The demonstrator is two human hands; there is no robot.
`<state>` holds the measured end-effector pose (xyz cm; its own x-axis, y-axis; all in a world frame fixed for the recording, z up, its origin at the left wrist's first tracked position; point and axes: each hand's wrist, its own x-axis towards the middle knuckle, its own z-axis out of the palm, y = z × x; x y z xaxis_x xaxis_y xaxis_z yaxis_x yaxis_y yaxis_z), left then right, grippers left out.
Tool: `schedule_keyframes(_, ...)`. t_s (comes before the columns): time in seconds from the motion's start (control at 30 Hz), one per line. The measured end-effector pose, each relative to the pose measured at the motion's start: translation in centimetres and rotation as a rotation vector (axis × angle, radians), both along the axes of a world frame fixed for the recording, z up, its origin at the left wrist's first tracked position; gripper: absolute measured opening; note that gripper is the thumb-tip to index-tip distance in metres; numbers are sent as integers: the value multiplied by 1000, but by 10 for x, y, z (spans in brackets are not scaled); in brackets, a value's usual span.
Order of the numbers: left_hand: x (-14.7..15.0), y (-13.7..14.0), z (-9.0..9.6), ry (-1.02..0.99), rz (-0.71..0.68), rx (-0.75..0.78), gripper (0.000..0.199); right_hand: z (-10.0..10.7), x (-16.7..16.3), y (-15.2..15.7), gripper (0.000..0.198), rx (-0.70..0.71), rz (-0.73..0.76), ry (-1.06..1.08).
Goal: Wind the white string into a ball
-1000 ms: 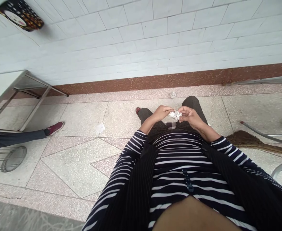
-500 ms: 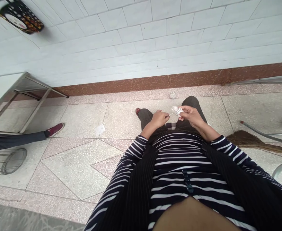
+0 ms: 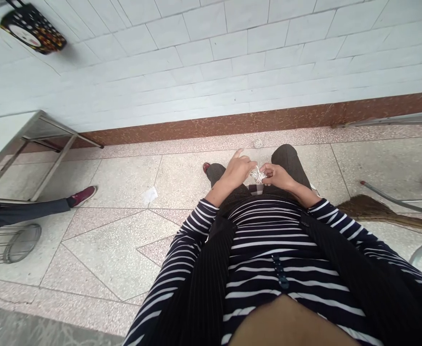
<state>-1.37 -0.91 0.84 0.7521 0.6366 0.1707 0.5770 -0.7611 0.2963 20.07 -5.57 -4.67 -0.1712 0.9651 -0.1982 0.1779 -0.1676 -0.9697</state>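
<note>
Above the seated person's lap, a white cord bundle [image 3: 259, 176] sat between the two hands, in front of the striped shirt [image 3: 272, 226]. The right hand [image 3: 279, 177] held the bundle between its thumb and fingers, drawn in narrow around its side. The left hand [image 3: 238, 172] met the other side with its fingertips, one digit raised and apart from the rest; whether it pinched a strand could not be told. Beyond the knees, near the brown baseboard [image 3: 196, 127], a small pale ball [image 3: 257, 143] rested on the floor [image 3: 117, 178]. A white paper [image 3: 149, 195] lay to the left, and farther that way another person's red shoe [image 3: 84, 196] showed beside a metal-legged desk [image 3: 5, 127]. On the right, a broom [image 3: 369, 210] lay near some metal legs [image 3: 384, 191].
</note>
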Motion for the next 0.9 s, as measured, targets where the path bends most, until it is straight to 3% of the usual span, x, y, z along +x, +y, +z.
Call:
schedule_keyframes(0.1, -1, 13, -10, -63, 56, -84, 26, 20, -3, -11, 42, -46, 118, 263)
schedule_keyframes(0.2, 3, 11, -27, -128, 105, -216, 26, 41, 0, -15, 43, -10, 87, 359)
schedule_keyframes(0.27, 5, 3, -37, -126, 149, -308, 27, 48, 4, -10, 48, 14, -6, 371)
schedule_keyframes(0.37, 5, -13, -48, -81, 172, -386, 32, 45, 16, 6, 56, 77, -270, 317)
schedule_keyframes(0.43, 2, -22, -48, -62, 135, -386, 34, 37, 26, 18, 55, 148, -447, 207)
schedule_keyframes(0.5, 1, -28, -41, -69, 69, -350, 36, 27, 31, 23, 46, 225, -522, -13)
schedule_keyframes(0.6, 3, -27, -24, -111, -2, -229, 33, 16, 27, 16, 27, 261, -356, -396)
schedule_keyframes(0.7, 6, -20, -9, -101, -32, -133, 29, 16, 15, 1, 23, 197, -38, -512)
schedule_keyframes(0.8, 5, -11, -3, -98, -30, -125, 30, 26, 10, -12, 18, 116, 227, -281)
schedule_keyframes(0.9, 3, -4, -5, -147, 49, -186, 31, 42, 13, -19, 29, 45, 245, 108)
